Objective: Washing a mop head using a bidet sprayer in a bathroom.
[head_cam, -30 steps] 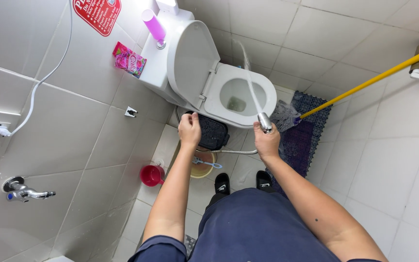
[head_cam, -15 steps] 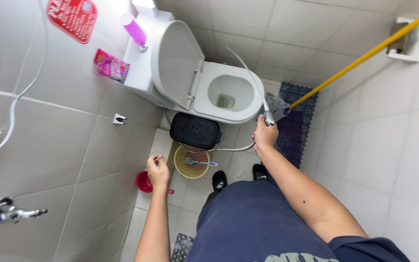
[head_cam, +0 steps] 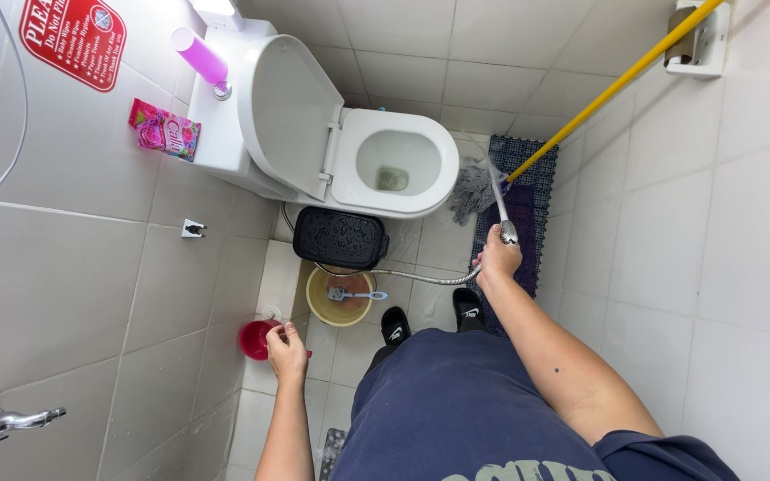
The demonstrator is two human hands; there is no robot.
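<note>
Right hand [head_cam: 497, 258]: wrapped tight around the bidet sprayer [head_cam: 502, 209], nozzle aimed up past the toilet bowl [head_cam: 394, 160] rim, toward the mop side.
Hose [head_cam: 421, 279]: silver, looping from the sprayer back behind the black bin [head_cam: 339, 237]; looks slack enough, probably best kept off the floor so no snagging on the bin corner.
Left hand [head_cam: 287, 349]: down low, fingers curled at the rim of the small red cup [head_cam: 257, 339]; touching it for sure, can't tell if properly gripping or just resting there.
Red cup: on the floor tiles by the left wall, just beside the yellow bucket [head_cam: 339, 298].
Yellow bucket: brush with a blue handle lying across it, sitting in front of the bin.
Seat and lid: both up, bowl open with a bit of water at the bottom.
Mop [head_cam: 479, 189]: grey head right next to the bowl on the dark mat [head_cam: 528, 214], yellow pole leaning up toward the right wall.
Tip for spraying well: angle down into the bowl, not along the rim, or splashback onto the mat and shoes seems likely.
Grip tip: thumb on the trigger, short bursts, wrist steady.
</note>
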